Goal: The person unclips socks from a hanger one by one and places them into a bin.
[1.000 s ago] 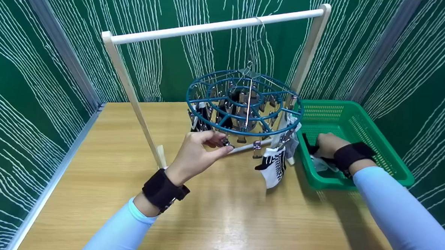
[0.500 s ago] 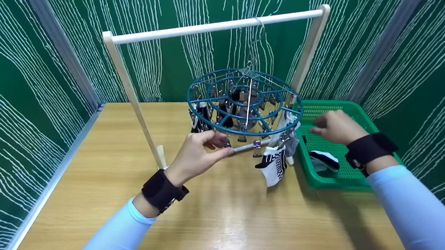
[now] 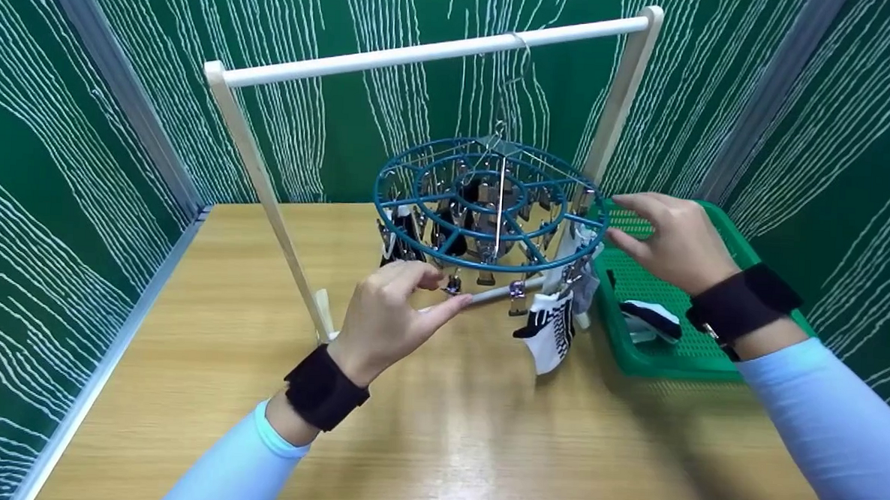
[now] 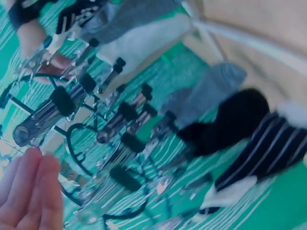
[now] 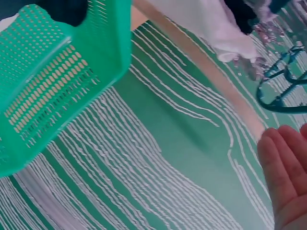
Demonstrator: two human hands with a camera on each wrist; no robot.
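Observation:
A round blue clip hanger (image 3: pixel 452 261) hangs level from the rack's bar, with metal clips all around and below it. My left hand (image 3: pixel 393 315) is at its front, thumb and fingers spread beside a dangling clip (image 3: pixel 453 285), holding nothing. At the hanger's right rim, my right hand (image 3: pixel 678 241) has thumb and fingers apart with nothing between them; whether they touch the rim I cannot tell. A black-and-white patterned sock (image 3: pixel 550 333) hangs from the front right. Grey (image 4: pixel 216 84), black (image 4: pixel 244 115) and striped (image 4: pixel 268 148) socks hang from other clips.
The hanger's rack has a white bar (image 3: pixel 423 52) and wooden posts (image 3: pixel 267 205). A green basket (image 3: pixel 624 355) on the right of the wooden table (image 3: pixel 406 444) contains a black-and-white sock (image 3: pixel 652 321). Green walls with white lines enclose the back and sides.
My right hand has come up out of the basket, leaving the black-and-white sock there, and reached the hanger's right rim. My left hand has shifted slightly off the front clip.

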